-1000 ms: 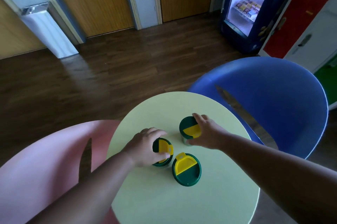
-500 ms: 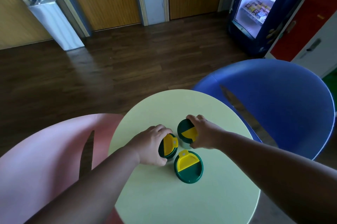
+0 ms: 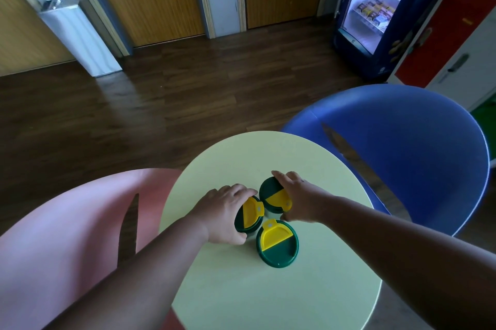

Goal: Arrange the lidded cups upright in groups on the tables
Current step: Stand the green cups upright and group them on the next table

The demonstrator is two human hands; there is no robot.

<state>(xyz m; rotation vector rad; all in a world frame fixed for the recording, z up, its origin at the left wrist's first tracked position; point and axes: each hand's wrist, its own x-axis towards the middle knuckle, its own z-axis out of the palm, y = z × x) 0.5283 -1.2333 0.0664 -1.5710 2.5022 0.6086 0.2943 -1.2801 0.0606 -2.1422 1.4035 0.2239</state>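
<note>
Cups cluster mid-frame on the pale round worktop (image 3: 268, 289): left hand (image 3: 222, 215) grips the left green-and-yellow-lidded plastic cup (image 3: 249, 215), seemingly tilted; right hand (image 3: 300, 202) clasps the upper cup (image 3: 273, 197); the lower cup (image 3: 277, 243) stands free, just below both.

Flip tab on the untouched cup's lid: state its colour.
Yellow, on a dark green lid; seen in the head view.
</note>
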